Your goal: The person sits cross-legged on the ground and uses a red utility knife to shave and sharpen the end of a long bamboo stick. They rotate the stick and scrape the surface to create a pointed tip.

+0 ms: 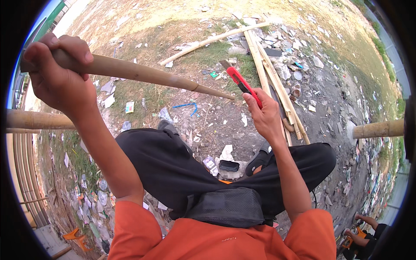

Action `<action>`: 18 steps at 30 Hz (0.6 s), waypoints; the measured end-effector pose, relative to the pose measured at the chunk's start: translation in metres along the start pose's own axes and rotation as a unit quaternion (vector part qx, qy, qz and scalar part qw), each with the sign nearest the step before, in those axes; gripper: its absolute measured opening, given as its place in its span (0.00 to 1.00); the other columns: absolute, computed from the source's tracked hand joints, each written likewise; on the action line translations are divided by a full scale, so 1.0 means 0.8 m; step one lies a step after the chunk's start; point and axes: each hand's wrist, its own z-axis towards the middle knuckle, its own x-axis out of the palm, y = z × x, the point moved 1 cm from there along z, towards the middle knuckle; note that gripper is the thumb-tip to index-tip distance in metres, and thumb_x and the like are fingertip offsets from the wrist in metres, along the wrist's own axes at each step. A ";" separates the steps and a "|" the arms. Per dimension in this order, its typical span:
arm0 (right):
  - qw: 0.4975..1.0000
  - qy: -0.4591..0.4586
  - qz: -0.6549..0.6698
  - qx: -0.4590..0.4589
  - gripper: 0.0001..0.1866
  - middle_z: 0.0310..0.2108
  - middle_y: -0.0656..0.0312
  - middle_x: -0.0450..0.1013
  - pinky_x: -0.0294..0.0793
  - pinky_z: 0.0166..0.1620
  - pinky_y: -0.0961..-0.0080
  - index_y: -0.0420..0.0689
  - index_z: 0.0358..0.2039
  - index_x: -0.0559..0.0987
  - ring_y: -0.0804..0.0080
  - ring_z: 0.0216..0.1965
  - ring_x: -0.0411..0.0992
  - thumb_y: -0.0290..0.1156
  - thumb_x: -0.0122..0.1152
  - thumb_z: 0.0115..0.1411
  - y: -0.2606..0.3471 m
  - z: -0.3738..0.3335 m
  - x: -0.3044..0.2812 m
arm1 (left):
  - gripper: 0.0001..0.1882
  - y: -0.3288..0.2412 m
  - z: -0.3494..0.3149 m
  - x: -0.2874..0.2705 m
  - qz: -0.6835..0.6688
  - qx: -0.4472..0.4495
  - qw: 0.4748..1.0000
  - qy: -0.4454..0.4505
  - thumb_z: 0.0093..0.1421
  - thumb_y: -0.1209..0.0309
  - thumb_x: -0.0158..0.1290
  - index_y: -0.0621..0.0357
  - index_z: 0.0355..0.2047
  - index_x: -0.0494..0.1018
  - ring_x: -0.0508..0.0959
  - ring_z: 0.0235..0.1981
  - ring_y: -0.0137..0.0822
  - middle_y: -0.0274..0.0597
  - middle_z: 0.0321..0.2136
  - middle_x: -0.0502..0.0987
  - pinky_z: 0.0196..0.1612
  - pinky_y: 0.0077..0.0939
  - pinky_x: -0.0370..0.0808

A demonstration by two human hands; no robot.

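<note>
Raised at the upper left, my left hand (pixel 65 69) is wrapped round the near end of a long bamboo pole (pixel 143 73). The pole slants away to the right and narrows toward the middle of the view. My right hand (pixel 265 110) grips a red and black utility knife (pixel 242 82), its blade out and pointing up and away to the left. The blade is apart from the pole, just beyond the pole's far tip. Both hands are above my spread knees.
Split bamboo strips (pixel 264 69) lie in a heap ahead on the right, one strip (pixel 212 42) set crosswise. Litter covers the ground. A black case (pixel 229 166) lies between my feet. Bamboo poles stand at left (pixel 41 119) and right (pixel 379 129). Another person (pixel 368 238) sits at lower right.
</note>
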 end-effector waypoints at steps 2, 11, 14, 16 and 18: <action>0.999 -0.011 -0.021 0.022 0.13 0.13 0.63 0.63 0.60 0.21 0.73 0.38 0.39 0.72 0.78 0.16 0.61 0.36 0.52 0.63 0.011 -0.027 0.003 | 0.25 -0.015 -0.010 0.026 0.001 0.000 0.999 -0.041 0.61 0.45 0.42 0.57 0.29 0.63 0.64 0.13 0.30 0.38 0.09 0.62 0.21 0.21 0.61; 1.000 0.031 0.004 -0.006 0.11 0.15 0.53 0.68 0.62 0.20 0.66 0.40 0.41 0.71 0.60 0.13 0.68 0.32 0.52 0.61 0.022 -0.048 0.038 | 0.24 -0.025 -0.049 0.031 -0.363 -0.173 0.915 0.039 0.58 0.40 0.41 0.48 0.31 0.65 0.57 0.12 0.28 0.31 0.16 0.55 0.23 0.27 0.54; 0.996 0.055 0.070 0.022 0.13 0.13 0.53 0.65 0.61 0.20 0.68 0.41 0.44 0.71 0.62 0.12 0.67 0.34 0.51 0.62 0.016 -0.042 0.047 | 0.25 -0.023 -0.063 0.046 -0.290 -0.121 0.949 0.014 0.60 0.39 0.36 0.48 0.34 0.66 0.58 0.13 0.29 0.30 0.16 0.56 0.27 0.30 0.62; 0.972 0.088 0.200 0.083 0.13 0.11 0.54 0.64 0.61 0.19 0.69 0.40 0.42 0.71 0.64 0.12 0.66 0.35 0.50 0.63 0.009 -0.039 0.051 | 0.25 -0.019 -0.055 0.044 -0.241 -0.040 0.967 0.077 0.62 0.41 0.32 0.46 0.37 0.67 0.59 0.13 0.28 0.30 0.15 0.56 0.41 0.41 0.68; 0.972 0.082 0.204 0.077 0.12 0.11 0.55 0.63 0.61 0.19 0.68 0.39 0.38 0.71 0.65 0.12 0.66 0.36 0.50 0.63 -0.006 -0.038 0.056 | 0.25 -0.016 -0.056 0.043 -0.263 -0.034 0.954 0.138 0.63 0.42 0.30 0.46 0.38 0.68 0.60 0.14 0.28 0.30 0.15 0.56 0.47 0.47 0.67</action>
